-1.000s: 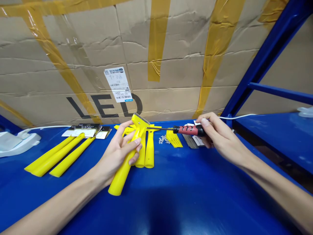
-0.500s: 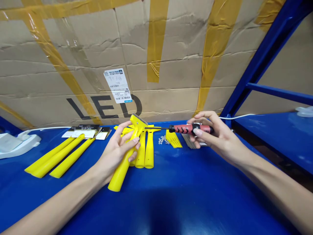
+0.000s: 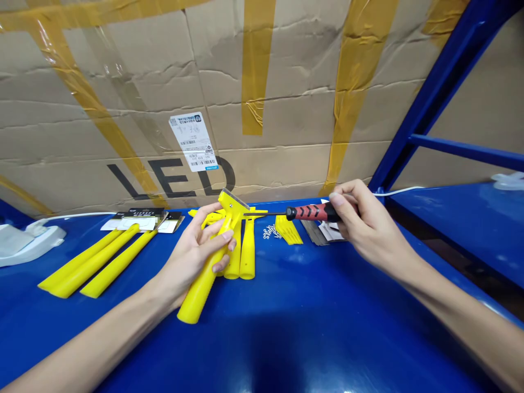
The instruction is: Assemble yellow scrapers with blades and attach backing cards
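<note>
My left hand [image 3: 207, 243] is closed around the handle of a yellow scraper [image 3: 200, 289], tilted with its metal blade end up. Gripped by the butt in my right hand [image 3: 360, 218] is a red and black screwdriver [image 3: 311, 213], held level. Its thin shaft points left and the tip reaches the scraper's head; whether it sits in a screw there I cannot tell. Behind the scraper lie more yellow scraper handles [image 3: 247, 256]. Small silver screws [image 3: 270, 232] and a stack of yellow plastic plates [image 3: 289, 230] rest beneath the screwdriver.
Yellow scrapers with black and white cards [image 3: 110, 254] lie at the left of the blue table [image 3: 319, 327]. Thin grey blades or cards [image 3: 313, 233] are below my right hand. A large cardboard box [image 3: 295, 153] stands behind. A white device [image 3: 30, 243] sits far left.
My right hand has shifted from open-spread fingers around the screwdriver's middle to a closed grip at its rear end. The scraper stays nearly still in my left hand.
</note>
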The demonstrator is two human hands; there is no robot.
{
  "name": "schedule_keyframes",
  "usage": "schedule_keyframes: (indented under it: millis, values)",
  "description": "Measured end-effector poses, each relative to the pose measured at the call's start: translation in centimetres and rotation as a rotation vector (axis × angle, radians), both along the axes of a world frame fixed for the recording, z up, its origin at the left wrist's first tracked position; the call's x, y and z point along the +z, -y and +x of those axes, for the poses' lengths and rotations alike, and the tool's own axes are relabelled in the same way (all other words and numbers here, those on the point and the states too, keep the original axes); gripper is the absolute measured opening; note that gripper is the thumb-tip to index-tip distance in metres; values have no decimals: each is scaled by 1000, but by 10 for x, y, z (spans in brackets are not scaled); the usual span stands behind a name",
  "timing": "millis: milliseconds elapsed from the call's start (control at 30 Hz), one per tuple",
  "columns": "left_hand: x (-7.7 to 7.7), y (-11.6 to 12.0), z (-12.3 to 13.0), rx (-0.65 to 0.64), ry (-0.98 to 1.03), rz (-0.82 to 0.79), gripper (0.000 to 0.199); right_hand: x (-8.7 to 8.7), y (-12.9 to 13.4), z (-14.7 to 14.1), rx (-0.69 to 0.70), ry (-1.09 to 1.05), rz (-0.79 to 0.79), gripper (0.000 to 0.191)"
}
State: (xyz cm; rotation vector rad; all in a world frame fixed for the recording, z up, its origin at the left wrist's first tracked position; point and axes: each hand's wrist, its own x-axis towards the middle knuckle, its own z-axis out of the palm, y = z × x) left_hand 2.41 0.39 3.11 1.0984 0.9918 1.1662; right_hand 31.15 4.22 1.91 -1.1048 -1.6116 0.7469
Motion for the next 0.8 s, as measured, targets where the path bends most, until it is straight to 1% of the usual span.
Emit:
schedule_keyframes:
  millis: [33, 67, 167, 200, 233, 267, 300, 333, 367, 400, 433, 467, 500, 533, 567, 600, 667, 700, 733, 800]
  values:
    - [0, 0, 0, -2, -3, -4, 54, 0, 0, 1, -6, 15, -14, 27]
    - [0, 0, 0, 2, -3, -6, 55, 1, 0, 2, 34, 13, -39, 27]
    - [-1, 0, 1, 27, 1, -14, 57, 4, 0, 3, 221, -58, -80, 39]
    - [-2, 0, 1, 27, 3, -18, 57, 4, 0, 3, 222, -58, -59, 37]
    - [-2, 0, 1, 22, 3, -23, 56, 4, 0, 3, 167, -29, -17, 30]
    - [-2, 0, 1, 12, 2, -28, 55, 3, 0, 2, 75, 24, 33, 25]
    - [-2, 0, 0, 1, -1, -31, 54, 2, 0, 2, -18, 91, 71, 26]
    - [-2, 0, 0, -7, -2, -33, 53, 2, 0, 2, -82, 147, 85, 28]
    - [-2, 0, 0, -9, -3, -31, 52, 1, 1, 3, -93, 173, 75, 29]
    - [-2, 0, -1, -4, -3, -28, 51, 1, 1, 3, -47, 164, 43, 27]
    - [-2, -1, -1, 5, -2, -23, 50, 2, 1, 4, 41, 126, -3, 26]
    - [-2, -2, -2, 13, -1, -17, 49, 3, 1, 4, 133, 69, -41, 31]
    - [-2, -2, -2, 16, -1, -13, 48, 3, 1, 4, 198, 13, -58, 36]
    - [-2, -2, -2, 10, -4, -11, 46, 4, 1, 3, 217, -21, -53, 37]
    - [-3, -2, -2, -2, -9, -12, 45, 5, 0, 3, 184, -27, -30, 33]
    - [-4, -2, -1, -19, -15, -16, 44, 5, 0, 3, 109, -6, 4, 28]
    - [-6, -2, -1, -51, -27, -26, 42, 5, -2, 4, -48, 84, 46, 29]
    - [-7, -1, -1, -58, -31, -29, 42, 4, -2, 4, -78, 119, 35, 31]
    - [-7, -1, -1, -57, -33, -30, 42, 5, -3, 5, -56, 125, 5, 31]
    - [-8, -2, -1, -40, -32, -27, 42, 5, -3, 7, 109, 57, -84, 28]
